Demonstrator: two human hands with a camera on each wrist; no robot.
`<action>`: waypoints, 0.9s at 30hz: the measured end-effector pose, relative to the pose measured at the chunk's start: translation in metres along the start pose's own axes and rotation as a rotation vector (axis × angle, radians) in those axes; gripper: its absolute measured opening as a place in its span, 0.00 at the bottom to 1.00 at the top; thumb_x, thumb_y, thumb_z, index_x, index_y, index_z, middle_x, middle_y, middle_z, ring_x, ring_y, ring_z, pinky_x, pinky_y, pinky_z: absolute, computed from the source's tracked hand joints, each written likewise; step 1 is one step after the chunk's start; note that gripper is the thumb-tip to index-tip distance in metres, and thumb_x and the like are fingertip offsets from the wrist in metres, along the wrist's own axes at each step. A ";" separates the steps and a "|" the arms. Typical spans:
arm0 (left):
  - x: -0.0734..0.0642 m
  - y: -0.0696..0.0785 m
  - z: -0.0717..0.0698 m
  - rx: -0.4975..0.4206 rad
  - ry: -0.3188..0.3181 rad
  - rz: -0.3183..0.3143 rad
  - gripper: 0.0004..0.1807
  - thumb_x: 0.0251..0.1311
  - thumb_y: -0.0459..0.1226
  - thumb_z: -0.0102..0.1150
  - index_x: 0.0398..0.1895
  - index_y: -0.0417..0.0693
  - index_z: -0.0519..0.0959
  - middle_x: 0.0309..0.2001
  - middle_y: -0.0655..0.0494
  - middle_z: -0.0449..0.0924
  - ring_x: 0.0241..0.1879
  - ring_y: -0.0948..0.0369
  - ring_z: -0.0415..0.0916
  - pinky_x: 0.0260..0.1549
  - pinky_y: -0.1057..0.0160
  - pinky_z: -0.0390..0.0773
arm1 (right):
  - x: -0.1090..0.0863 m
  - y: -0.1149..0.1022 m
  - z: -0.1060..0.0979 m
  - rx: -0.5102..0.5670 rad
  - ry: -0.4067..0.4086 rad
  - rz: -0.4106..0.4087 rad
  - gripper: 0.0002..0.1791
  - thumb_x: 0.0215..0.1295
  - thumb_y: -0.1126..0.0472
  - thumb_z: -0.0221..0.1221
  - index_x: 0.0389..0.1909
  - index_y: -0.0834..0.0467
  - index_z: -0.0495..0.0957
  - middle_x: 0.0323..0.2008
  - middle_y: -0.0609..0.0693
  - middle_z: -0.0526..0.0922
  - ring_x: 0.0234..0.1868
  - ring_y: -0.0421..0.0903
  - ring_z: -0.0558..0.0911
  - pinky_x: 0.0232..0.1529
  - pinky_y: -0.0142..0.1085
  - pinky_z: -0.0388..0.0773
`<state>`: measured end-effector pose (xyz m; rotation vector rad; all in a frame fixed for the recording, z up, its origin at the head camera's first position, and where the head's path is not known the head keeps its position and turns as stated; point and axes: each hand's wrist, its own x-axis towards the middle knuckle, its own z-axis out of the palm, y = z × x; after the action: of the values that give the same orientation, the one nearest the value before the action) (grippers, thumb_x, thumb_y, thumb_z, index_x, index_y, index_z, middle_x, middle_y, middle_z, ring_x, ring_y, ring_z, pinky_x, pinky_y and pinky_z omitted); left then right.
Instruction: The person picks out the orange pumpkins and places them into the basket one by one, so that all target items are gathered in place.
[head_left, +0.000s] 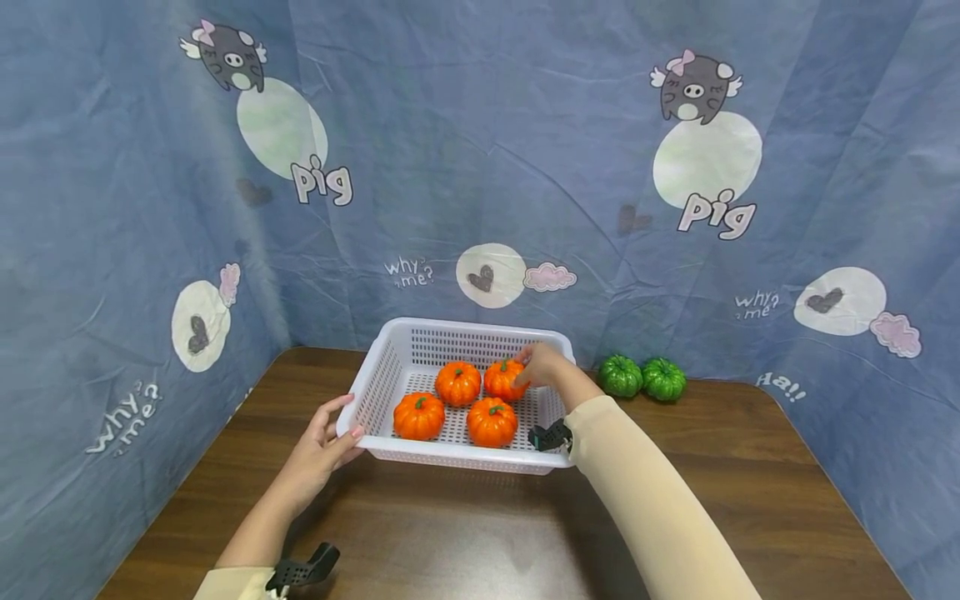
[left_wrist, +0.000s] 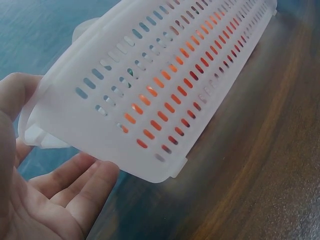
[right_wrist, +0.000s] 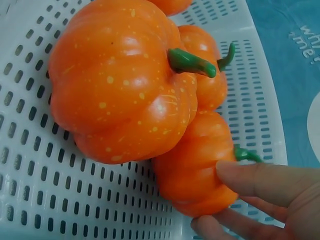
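In the head view a white plastic basket (head_left: 465, 454) stands on the table, holding several orange pumpkins, among them a front left one (head_left: 418, 416), a front right one (head_left: 492, 422) and a back left one (head_left: 458, 383). My left hand (head_left: 324, 442) grips the basket's left end, thumb at the rim and fingers against the outside, as the left wrist view shows. Inside the basket, my right hand (head_left: 546, 367) holds the back right orange pumpkin (right_wrist: 197, 165) between thumb and fingers. The right wrist view shows the thumb on its skin beside the green stem; some fingertips are partly hidden.
Two green pumpkins, a left one (head_left: 620, 376) and a right one (head_left: 664, 380), sit on the wooden table (head_left: 465, 533) right of the basket. A blue patterned curtain (head_left: 480, 167) hangs behind the table and along its sides.
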<state>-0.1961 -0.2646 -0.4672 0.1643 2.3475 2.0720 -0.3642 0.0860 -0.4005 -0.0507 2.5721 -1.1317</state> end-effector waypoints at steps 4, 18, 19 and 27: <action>-0.001 0.001 0.002 -0.010 0.001 0.005 0.36 0.71 0.34 0.56 0.77 0.50 0.51 0.66 0.28 0.63 0.49 0.67 0.78 0.53 0.58 0.80 | 0.001 0.002 0.000 -0.024 -0.004 0.001 0.21 0.53 0.74 0.71 0.48 0.64 0.78 0.46 0.57 0.79 0.38 0.48 0.77 0.47 0.39 0.83; 0.001 -0.001 0.003 -0.019 -0.002 0.004 0.36 0.71 0.35 0.57 0.76 0.49 0.50 0.66 0.28 0.63 0.50 0.66 0.78 0.55 0.55 0.79 | 0.000 0.004 -0.002 -0.102 0.009 -0.009 0.17 0.55 0.71 0.71 0.45 0.62 0.80 0.41 0.55 0.81 0.41 0.48 0.78 0.47 0.39 0.81; 0.000 0.000 0.003 -0.019 0.000 0.004 0.36 0.71 0.35 0.57 0.76 0.49 0.50 0.66 0.28 0.63 0.49 0.67 0.78 0.55 0.55 0.79 | -0.001 0.004 -0.002 -0.112 0.014 -0.017 0.16 0.55 0.70 0.71 0.45 0.62 0.80 0.41 0.55 0.81 0.42 0.48 0.77 0.47 0.40 0.81; -0.001 0.003 0.003 -0.030 0.009 0.008 0.36 0.72 0.34 0.56 0.77 0.48 0.50 0.65 0.27 0.63 0.49 0.68 0.78 0.54 0.56 0.80 | -0.006 -0.003 -0.009 -0.084 0.029 -0.061 0.19 0.59 0.68 0.69 0.52 0.63 0.81 0.49 0.58 0.81 0.46 0.50 0.80 0.51 0.40 0.82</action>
<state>-0.1946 -0.2615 -0.4650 0.1652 2.3231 2.1153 -0.3617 0.0914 -0.3907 -0.1340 2.6602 -1.0522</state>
